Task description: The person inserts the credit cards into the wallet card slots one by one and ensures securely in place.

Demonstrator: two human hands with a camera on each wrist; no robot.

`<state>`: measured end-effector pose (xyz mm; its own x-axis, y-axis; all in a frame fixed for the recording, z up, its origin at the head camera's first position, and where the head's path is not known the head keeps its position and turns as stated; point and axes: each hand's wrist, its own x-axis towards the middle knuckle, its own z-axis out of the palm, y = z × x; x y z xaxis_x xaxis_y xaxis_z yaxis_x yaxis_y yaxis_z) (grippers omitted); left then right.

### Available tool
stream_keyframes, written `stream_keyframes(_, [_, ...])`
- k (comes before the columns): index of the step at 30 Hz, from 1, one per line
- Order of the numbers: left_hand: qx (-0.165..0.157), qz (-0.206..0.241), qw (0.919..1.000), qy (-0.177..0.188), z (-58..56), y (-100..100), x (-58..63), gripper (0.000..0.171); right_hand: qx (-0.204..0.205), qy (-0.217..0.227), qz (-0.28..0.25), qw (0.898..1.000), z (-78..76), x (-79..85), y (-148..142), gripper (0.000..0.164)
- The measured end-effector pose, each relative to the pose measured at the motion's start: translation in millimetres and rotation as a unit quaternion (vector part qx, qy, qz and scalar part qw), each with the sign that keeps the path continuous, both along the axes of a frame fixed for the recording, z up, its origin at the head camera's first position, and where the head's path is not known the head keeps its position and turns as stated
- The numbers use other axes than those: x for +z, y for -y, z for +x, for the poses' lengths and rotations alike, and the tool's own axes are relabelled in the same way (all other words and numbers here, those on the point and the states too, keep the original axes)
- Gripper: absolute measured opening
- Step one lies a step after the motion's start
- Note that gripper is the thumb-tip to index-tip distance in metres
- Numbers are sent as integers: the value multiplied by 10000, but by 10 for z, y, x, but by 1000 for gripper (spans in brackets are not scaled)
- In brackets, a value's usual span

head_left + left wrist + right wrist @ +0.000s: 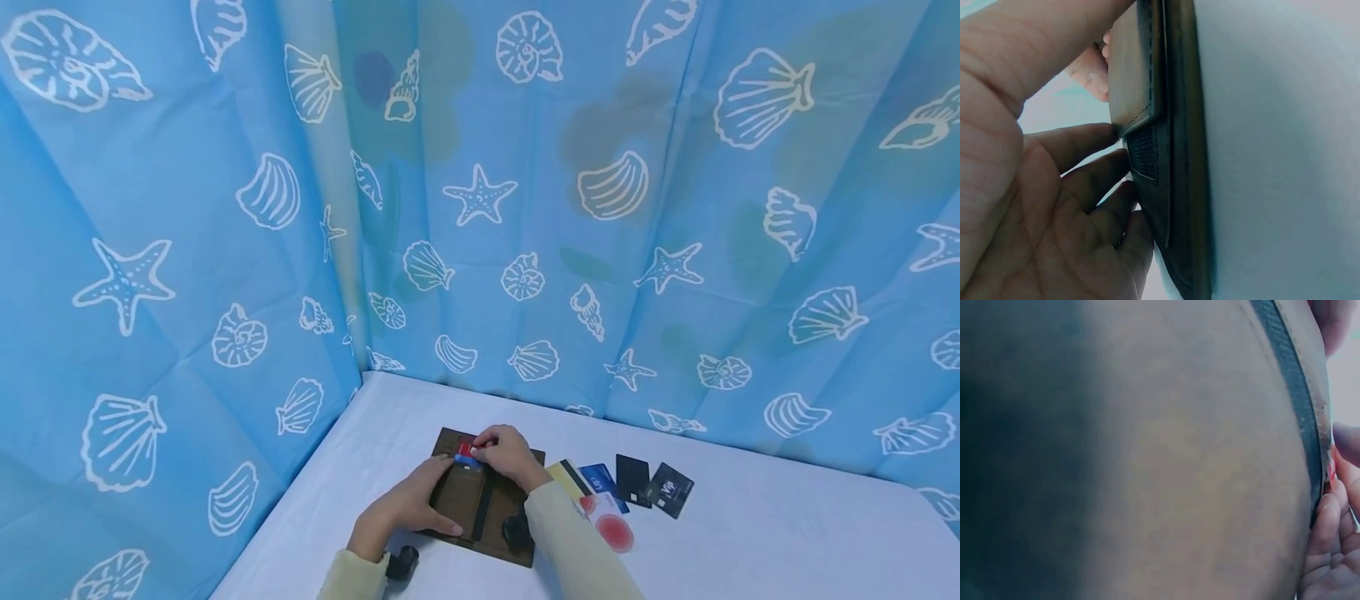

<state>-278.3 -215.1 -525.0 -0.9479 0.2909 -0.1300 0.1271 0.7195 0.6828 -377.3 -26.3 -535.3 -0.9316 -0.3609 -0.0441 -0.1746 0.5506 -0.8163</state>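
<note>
A brown leather wallet (457, 497) lies unfolded on the white table, with a dark strap down its middle. Near its top left, a red card (465, 450) and a blue card (464, 459) show at the pocket. My right hand (510, 454) pinches the red card; in the right wrist view, its fingers (1329, 528) are at the card's thin red edge. Across the wallet's left part, my left hand (408, 502) spreads its thumb and fingers. The left wrist view has those fingers (1094, 178) touching the wallet's edge.
Right of the wallet lie several loose cards: a yellow one (564, 477), a blue one (599, 478), a white and red one (614, 531), a black one (632, 479) and a black VIP card (671, 490). A blue shell-patterned curtain (480, 292) borders the table (787, 533).
</note>
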Motion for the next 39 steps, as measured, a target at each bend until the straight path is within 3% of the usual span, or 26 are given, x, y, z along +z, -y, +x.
stream_keyframes(26, [-61, 60, 9999, -121, 29, 13, 49, 102, 431, -104, -123, 9989, 4, -7, 2, 15])
stream_keyframes(39, [10, 74, 10000, 45, 3, -4, -8, 104, 506, -140, -94, 9986, 43, 3, -44, 20])
